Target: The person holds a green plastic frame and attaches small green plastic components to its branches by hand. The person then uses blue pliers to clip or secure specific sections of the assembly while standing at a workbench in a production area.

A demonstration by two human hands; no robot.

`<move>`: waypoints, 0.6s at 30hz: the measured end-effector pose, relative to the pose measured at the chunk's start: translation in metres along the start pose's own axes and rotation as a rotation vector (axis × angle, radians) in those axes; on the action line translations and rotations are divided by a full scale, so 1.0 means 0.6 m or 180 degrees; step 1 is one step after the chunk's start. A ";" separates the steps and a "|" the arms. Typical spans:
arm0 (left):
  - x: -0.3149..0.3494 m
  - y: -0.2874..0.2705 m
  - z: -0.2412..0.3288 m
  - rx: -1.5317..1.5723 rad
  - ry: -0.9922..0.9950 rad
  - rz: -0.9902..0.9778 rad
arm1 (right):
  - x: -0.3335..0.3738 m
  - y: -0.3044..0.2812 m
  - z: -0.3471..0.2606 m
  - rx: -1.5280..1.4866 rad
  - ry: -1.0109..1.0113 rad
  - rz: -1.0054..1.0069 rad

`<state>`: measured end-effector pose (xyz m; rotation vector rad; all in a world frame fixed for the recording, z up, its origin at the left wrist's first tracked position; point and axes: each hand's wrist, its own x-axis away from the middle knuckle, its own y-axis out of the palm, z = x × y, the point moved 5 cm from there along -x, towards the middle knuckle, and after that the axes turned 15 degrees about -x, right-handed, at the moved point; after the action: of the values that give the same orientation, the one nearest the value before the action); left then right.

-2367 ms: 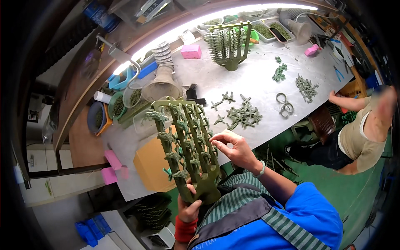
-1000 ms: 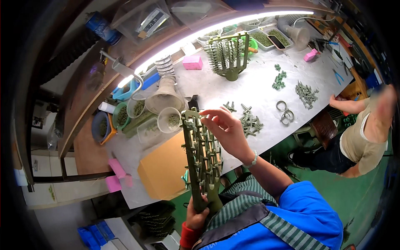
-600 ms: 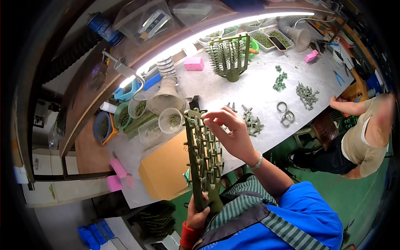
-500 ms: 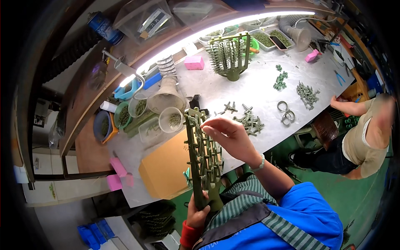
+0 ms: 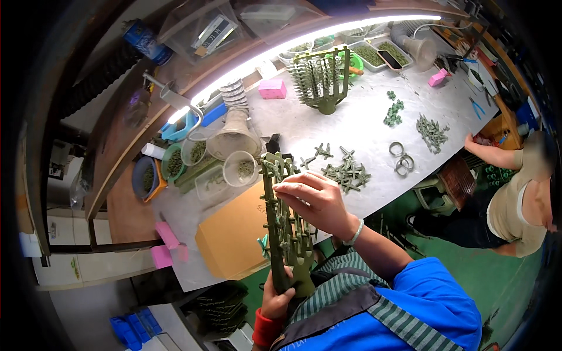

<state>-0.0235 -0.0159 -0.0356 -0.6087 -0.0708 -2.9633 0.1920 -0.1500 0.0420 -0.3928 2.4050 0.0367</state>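
My left hand is wrapped round the lower end of a dark green wax tree, a tall frame set with rows of small parts. The frame stands upright but leans slightly, its top over the table's near side. Thumb and fingers of my right hand are pinched together against the upper part of the tree. Whatever lies between those fingertips is too small or hidden to make out. A teal piece shows at the tree's left side.
On the grey table stands a similar tree. Loose green parts, rings and a cardboard sheet lie around. Clear tubs and a lamp strip are beyond. A co-worker stands at right.
My right hand has moved a little down and left, its fingertips now closer to the tree's left edge. The tree has turned slightly in my left hand. The co-worker has shifted a little.
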 end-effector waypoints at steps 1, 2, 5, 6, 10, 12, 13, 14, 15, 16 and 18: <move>-0.001 -0.001 -0.002 -0.0041 0.0002 -0.0065 | 0.000 0.001 -0.001 0.0010 -0.0035 -0.0014; -0.002 -0.001 -0.002 -0.0118 0.0035 -0.0128 | 0.000 0.002 -0.001 -0.0021 -0.0062 0.0008; -0.004 0.004 -0.001 0.0284 -0.0051 -0.0253 | 0.000 0.005 0.004 -0.0157 -0.0046 0.0077; -0.005 0.006 0.001 0.0274 -0.0053 -0.0250 | 0.002 0.006 0.005 -0.0170 -0.0008 0.0063; -0.012 0.011 0.013 0.0526 -0.0106 -0.0269 | 0.003 0.004 0.019 -0.0232 0.0286 0.0213; -0.011 0.010 0.015 0.0529 -0.0163 -0.0251 | 0.003 0.004 0.020 -0.0135 0.0237 0.0150; -0.014 0.010 0.016 0.0530 -0.0142 -0.0300 | 0.003 0.003 0.020 -0.0117 0.0238 0.0090; -0.015 0.011 0.017 0.0530 -0.0123 -0.0348 | 0.003 0.003 0.021 -0.0143 0.0278 0.0090; -0.015 0.011 0.017 0.0526 -0.0125 -0.0346 | 0.001 0.005 0.022 -0.0134 0.0292 0.0016; -0.015 0.010 0.016 0.0565 -0.0177 -0.0320 | 0.000 0.007 0.023 -0.0148 0.0293 -0.0036; -0.014 0.008 0.016 0.0589 -0.0232 -0.0277 | -0.003 0.014 0.024 -0.0108 0.0329 -0.0084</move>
<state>-0.0112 -0.0189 -0.0299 -0.7044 -0.3824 -2.9700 0.1997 -0.1397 0.0315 -0.4522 2.5033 0.0462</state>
